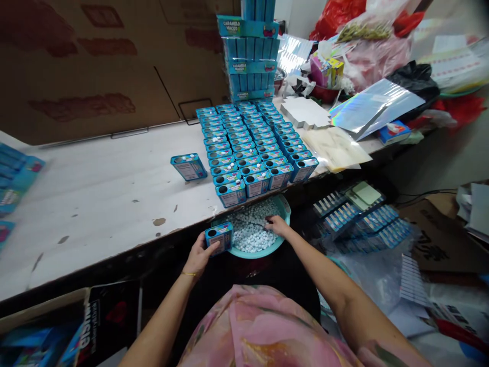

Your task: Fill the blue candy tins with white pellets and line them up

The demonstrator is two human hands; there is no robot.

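My left hand (199, 255) grips a small blue box (219, 238) with a round hole in its top, held just over the left rim of a teal basin (284, 205). The basin sits in my lap below the table edge and is full of small white and pale blue candies (250, 229). My right hand (276, 225) reaches into the candies, fingers pinched together on the pile. On the table (103, 193) above the basin, several rows of the same blue boxes (252, 148) stand packed together. One box (189, 166) stands alone to their left.
A stack of blue display cartons (250, 51) rises behind the rows. Cardboard sheets (95, 66) lean at the back. Holographic film (372, 108), bags and clutter fill the right end. Flat blue packs (15, 173) lie far left; more packs (359, 219) lie on the floor right.
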